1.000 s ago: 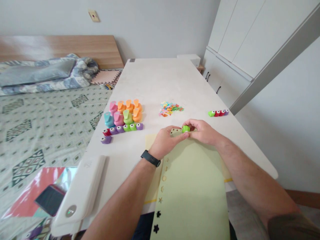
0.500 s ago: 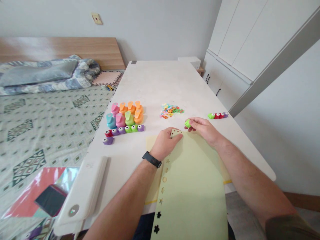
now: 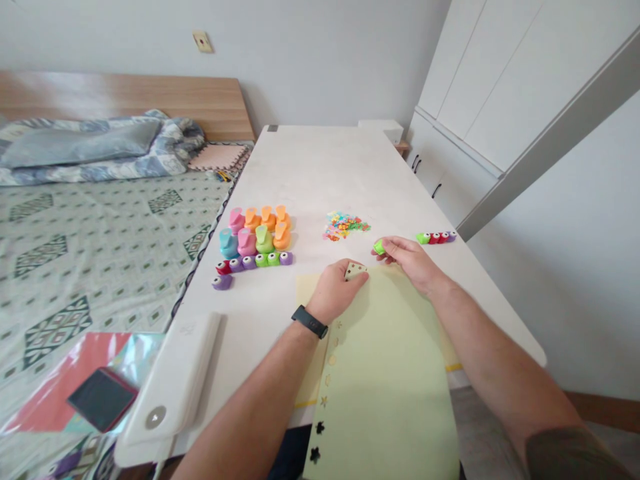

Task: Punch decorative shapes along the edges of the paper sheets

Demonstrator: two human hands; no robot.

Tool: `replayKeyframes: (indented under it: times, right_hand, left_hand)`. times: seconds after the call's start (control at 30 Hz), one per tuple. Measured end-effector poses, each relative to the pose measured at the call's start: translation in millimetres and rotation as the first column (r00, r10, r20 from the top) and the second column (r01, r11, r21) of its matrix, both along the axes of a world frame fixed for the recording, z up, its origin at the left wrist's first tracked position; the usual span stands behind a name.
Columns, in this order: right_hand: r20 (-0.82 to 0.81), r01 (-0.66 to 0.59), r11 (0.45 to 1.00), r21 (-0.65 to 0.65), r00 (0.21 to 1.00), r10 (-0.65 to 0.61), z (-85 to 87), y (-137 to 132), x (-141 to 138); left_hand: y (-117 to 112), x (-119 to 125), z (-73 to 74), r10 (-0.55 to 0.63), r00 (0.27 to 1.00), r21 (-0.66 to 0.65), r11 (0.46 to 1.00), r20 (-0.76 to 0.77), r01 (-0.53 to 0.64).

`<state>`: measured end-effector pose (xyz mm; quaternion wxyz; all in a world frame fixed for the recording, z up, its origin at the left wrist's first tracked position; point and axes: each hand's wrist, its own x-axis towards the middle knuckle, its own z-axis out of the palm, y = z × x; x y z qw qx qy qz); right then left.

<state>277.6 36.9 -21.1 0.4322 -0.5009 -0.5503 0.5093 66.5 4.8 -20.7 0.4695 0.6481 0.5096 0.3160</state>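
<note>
My left hand [image 3: 340, 288] pinches the far left corner of a pale green sheet of paper [image 3: 387, 380]. Small star-shaped holes show in that corner, and a row of punched shapes runs down the sheet's left edge. Between the thumb and fingers of my right hand [image 3: 404, 257] is a small green craft punch [image 3: 379, 247], held just beyond the sheet's far edge and apart from it. Under the green sheet lies a yellowish sheet [image 3: 306, 287]. A pile of colourful paper cutouts [image 3: 345, 225] lies past my hands.
Larger craft punches [image 3: 263, 239] stand in rows at left, with small punches [image 3: 249, 263] before them. More small punches [image 3: 436, 237] line up at right. A white elongated device [image 3: 175, 380] lies at the table's left edge. A phone-like dark object [image 3: 103, 399] rests on the bed.
The view has shifted slightly. Both hands keep their holds on the paper and the green punch, with hardly any movement between them.
</note>
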Motion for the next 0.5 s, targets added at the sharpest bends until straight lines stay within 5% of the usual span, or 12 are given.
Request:
replayKeyframes:
  times: [0.3,0.5]
  right_hand:
    - [0.018,0.117,0.993,0.002,0.993,-0.117,-11.0,21,5]
    - [0.025,0.091,0.996,-0.023,0.996,-0.09,-7.3,32,4]
  left_hand:
    - [2,-1,-2.8,0.006,1.0,-0.031,1.0,0.021,-0.005]
    - [2,-1,-2.5,0.006,1.0,-0.01,1.0,0.01,-0.006]
